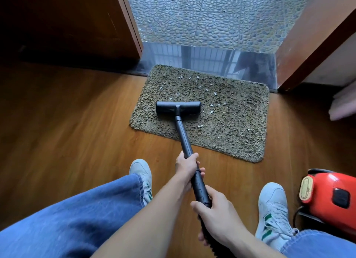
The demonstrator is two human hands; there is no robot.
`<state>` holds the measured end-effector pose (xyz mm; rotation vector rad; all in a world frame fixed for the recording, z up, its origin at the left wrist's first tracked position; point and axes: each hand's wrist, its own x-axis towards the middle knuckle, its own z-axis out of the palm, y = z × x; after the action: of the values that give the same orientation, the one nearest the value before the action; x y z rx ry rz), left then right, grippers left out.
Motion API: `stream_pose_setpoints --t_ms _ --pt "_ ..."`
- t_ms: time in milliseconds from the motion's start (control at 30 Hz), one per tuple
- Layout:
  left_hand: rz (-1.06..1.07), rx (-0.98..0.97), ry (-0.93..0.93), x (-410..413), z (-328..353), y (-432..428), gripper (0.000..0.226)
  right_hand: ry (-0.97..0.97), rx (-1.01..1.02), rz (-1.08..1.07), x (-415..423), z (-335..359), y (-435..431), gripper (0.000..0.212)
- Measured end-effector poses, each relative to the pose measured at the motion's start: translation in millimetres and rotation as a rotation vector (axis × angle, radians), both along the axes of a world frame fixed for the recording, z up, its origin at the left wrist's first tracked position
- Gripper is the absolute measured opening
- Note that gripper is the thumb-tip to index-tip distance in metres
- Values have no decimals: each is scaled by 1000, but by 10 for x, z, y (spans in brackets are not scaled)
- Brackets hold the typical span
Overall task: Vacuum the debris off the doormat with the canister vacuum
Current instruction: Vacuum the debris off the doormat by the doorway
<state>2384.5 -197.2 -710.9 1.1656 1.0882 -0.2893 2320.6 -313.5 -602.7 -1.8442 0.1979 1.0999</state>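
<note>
Fingers [201, 170] of the left hand [185, 166] curl tight around the black tubular vacuum wand [182, 134]. The right hand [219, 217] grips its ribbed lower end nearer the body, fingers wrapped round it. The wide black floor head [178, 107] sits flat on the left half of the shaggy brown rectangular doormat [231, 134]. The mat lies on the wooden plank floor [67, 132], its far edge at a shiny metal threshold [202, 59]. Small pale scraps of debris [212, 105] dot the mat beyond and right of the head. The red canister vacuum [331, 196] stands beside the right white sneaker [273, 205].
</note>
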Motion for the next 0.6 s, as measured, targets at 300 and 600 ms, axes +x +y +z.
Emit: stream_pose_setpoints --t_ms 300,600 --pt "32 -13 -10 297 -146 100 20 -25 -25 14 289 -73 106 20" --pt "22 -58 27 -109 -26 -25 18 16 -32 53 -43 0 -24 27"
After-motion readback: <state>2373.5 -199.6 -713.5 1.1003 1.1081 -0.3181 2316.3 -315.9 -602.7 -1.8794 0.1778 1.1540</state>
